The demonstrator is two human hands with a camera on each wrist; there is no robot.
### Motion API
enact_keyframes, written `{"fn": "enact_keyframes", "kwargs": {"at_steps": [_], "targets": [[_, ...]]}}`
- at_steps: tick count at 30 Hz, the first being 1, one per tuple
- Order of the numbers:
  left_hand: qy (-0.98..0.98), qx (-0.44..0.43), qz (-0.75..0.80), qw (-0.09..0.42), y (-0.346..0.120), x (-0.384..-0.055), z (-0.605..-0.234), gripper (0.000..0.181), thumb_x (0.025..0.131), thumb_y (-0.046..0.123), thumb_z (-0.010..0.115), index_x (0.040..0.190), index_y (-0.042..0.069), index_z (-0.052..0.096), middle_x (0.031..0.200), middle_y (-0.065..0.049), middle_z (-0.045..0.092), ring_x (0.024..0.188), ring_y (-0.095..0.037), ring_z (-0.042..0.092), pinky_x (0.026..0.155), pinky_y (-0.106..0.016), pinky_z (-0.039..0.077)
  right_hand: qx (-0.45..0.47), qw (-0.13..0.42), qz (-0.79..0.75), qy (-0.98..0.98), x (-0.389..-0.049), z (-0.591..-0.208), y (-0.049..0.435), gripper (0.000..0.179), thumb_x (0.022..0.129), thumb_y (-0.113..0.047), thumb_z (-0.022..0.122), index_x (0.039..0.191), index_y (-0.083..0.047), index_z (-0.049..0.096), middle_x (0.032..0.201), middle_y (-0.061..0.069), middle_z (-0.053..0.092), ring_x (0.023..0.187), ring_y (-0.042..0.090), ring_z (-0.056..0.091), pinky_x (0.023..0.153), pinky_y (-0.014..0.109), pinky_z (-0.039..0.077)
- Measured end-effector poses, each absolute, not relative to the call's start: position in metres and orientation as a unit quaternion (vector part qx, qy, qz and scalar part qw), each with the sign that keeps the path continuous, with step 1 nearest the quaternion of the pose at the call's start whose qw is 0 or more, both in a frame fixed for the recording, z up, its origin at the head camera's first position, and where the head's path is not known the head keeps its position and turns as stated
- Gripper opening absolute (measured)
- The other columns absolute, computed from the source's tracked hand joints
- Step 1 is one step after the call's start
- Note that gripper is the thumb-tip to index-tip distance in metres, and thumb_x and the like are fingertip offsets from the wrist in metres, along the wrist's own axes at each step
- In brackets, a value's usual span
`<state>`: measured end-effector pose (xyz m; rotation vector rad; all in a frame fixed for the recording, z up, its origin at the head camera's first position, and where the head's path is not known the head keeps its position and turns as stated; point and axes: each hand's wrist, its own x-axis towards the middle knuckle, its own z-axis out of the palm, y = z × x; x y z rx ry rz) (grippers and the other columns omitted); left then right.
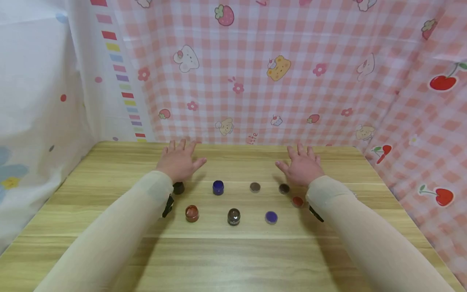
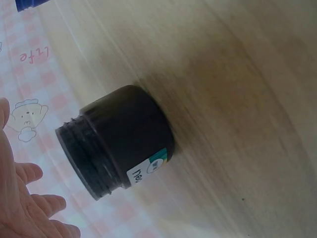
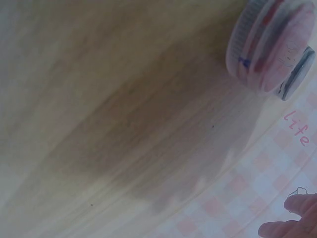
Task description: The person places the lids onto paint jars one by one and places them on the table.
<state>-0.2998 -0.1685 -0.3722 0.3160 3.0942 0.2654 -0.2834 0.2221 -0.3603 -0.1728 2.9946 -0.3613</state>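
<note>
My left hand (image 1: pixel 178 164) reaches palm down over the far left of the table, its fingers spread and holding nothing. Just under that wrist stands a black paint jar (image 2: pixel 126 131) without its lid, threaded rim bare. A blue paint jar (image 1: pixel 218 187) is to its right, with a reddish-brown jar (image 1: pixel 191 213) and a dark brown jar (image 1: pixel 234 219) closer to me. On the far right, my right hand (image 1: pixel 303 168) is spread and bare too. Nearest it lie a dark lid (image 1: pixel 284 189) and a red-stained lid (image 1: pixel 297 202); a greyish lid (image 1: pixel 255 187) and a purple-blue lid (image 1: pixel 271 217) lie further left.
The wooden table (image 1: pixel 240 259) meets a pink checked cloth (image 1: pixel 248 97) at its back edge. Printed cloth also hangs at both sides, including a white cloth (image 1: pixel 40 101) on the left. A small object's edge (image 1: pixel 355 195) shows beside the right sleeve, mostly hidden.
</note>
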Motion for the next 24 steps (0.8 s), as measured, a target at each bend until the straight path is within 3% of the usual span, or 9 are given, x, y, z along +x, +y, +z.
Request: {"fn": "enact_keyframes", "kwargs": {"at_steps": [14,24], "targets": [[0.988,0.124,0.088,-0.011,-0.175,-0.297,-0.369,0.085,0.106,0.07,0.03,0.169,0.014,0.018,0.174,-0.02,0.018,0.16,-0.053,0.01,0.125,-0.071,0.012,-0.061,0.052,-0.128,0.989,-0.281,-0.361,0.229,0.088,0.108,-0.064,0.035,0.168,-0.004,0.012,0.172,0.031,-0.003,0.156,0.061,-0.006,0.123,0.075,0.002],[0.979,0.165,0.119,-0.028,-0.167,-0.26,-0.349,0.08,0.107,0.063,0.04,0.168,0.014,0.024,0.173,-0.018,0.027,0.16,-0.047,0.017,0.129,-0.064,0.013,-0.068,0.066,-0.141,0.985,-0.263,-0.35,0.227,0.088,0.108,-0.063,0.037,0.167,-0.002,0.013,0.173,0.03,0.0,0.157,0.059,-0.004,0.125,0.072,0.001]]}}
